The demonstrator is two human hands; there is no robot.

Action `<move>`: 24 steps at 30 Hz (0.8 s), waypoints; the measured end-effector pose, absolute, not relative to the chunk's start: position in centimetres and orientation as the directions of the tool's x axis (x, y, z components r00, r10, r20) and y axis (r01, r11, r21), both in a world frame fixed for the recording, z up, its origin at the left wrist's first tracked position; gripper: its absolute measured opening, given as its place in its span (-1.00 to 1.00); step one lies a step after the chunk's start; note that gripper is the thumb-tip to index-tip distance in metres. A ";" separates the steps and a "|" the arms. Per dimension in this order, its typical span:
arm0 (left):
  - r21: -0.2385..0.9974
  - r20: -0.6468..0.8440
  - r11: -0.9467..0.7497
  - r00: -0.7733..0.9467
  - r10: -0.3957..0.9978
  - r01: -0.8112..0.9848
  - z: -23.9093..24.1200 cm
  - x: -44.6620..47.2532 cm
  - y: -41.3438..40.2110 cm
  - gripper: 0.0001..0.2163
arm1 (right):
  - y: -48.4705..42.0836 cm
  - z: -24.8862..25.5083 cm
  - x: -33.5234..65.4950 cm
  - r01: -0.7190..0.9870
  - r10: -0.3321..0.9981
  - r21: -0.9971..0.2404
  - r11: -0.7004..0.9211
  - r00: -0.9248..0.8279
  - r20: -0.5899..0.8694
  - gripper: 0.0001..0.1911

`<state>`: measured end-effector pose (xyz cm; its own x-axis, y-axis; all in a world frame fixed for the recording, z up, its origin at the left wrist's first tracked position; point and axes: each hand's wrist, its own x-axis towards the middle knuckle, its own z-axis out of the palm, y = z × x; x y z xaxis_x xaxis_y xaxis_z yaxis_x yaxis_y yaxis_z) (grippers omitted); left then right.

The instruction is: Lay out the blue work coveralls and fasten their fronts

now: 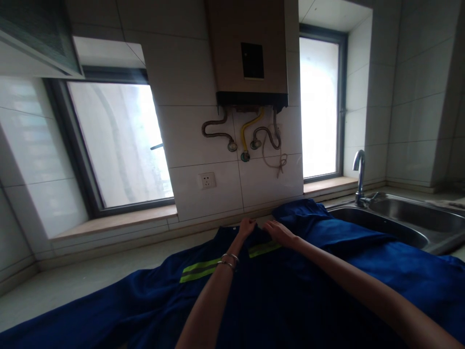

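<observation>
A dark blue work jacket [276, 295] with yellow-green reflective stripes [199, 270] lies spread flat across the counter, one part draped toward the sink. My left hand [247, 227], a bracelet on its wrist, rests at the far edge of the jacket near the collar, its fingers curled onto the cloth. My right hand [279, 231] lies beside it, fingers stretched flat on the fabric. The two hands are almost touching.
A steel double sink [410, 220] with a tap [359, 177] sits at the right. A tiled wall behind holds a socket [207, 181], a water heater [250, 53] with hoses, and two windows [119, 145]. Pale counter [72, 281] shows at the left.
</observation>
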<state>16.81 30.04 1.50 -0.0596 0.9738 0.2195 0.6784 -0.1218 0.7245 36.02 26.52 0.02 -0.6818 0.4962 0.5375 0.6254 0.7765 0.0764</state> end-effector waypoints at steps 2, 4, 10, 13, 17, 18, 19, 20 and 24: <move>0.783 0.212 -0.101 -0.111 0.971 0.613 1.8 15.7 30.3 -0.74 | 27.1 -0.1 36.4 0.657 0.552 -0.055 0.752 -0.582 0.597 -0.74; 0.835 0.215 -0.093 -0.165 0.963 0.543 1.9 14.7 30.5 -0.75 | 27.8 0.0 36.6 0.658 0.601 -0.201 0.725 -0.463 0.652 -0.76; 0.888 0.293 -0.161 -0.261 0.920 0.430 2.0 13.8 30.4 -0.74 | 28.7 2.2 35.1 0.638 0.623 -0.275 0.720 -0.420 0.660 -0.68; 0.878 0.313 -0.179 -0.248 0.917 0.445 2.2 13.8 30.0 -0.71 | 28.8 3.1 33.8 0.686 0.690 -0.264 0.678 -0.468 0.552 -0.70; 0.870 0.278 -0.147 -0.222 0.935 0.471 2.5 13.8 29.7 -0.71 | 29.1 3.0 33.0 0.665 0.710 -0.278 0.693 -0.563 0.423 -0.62; 0.876 0.261 -0.137 -0.217 0.941 0.463 2.6 13.8 29.8 -0.72 | 29.2 2.8 33.0 0.646 0.698 -0.283 0.709 -0.585 0.413 -0.63; 0.886 0.244 -0.128 -0.212 0.946 0.446 2.6 13.8 29.9 -0.74 | 29.3 2.7 32.9 0.627 0.686 -0.290 0.723 -0.599 0.413 -0.67; 0.899 0.229 -0.124 -0.210 0.950 0.420 2.6 13.8 30.0 -0.76 | 29.4 2.6 32.9 0.613 0.677 -0.297 0.732 -0.601 0.426 -0.70; 0.955 0.228 -0.160 -0.270 0.936 0.251 2.2 14.1 30.6 -0.77 | 30.0 3.2 32.9 0.648 0.691 -0.304 0.699 -0.500 0.522 -0.75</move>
<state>14.07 30.61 2.25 -0.2699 0.9356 0.2277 0.2509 -0.1600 0.9547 32.85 30.00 3.24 -0.5000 0.6909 0.5222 0.6475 0.6986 -0.3043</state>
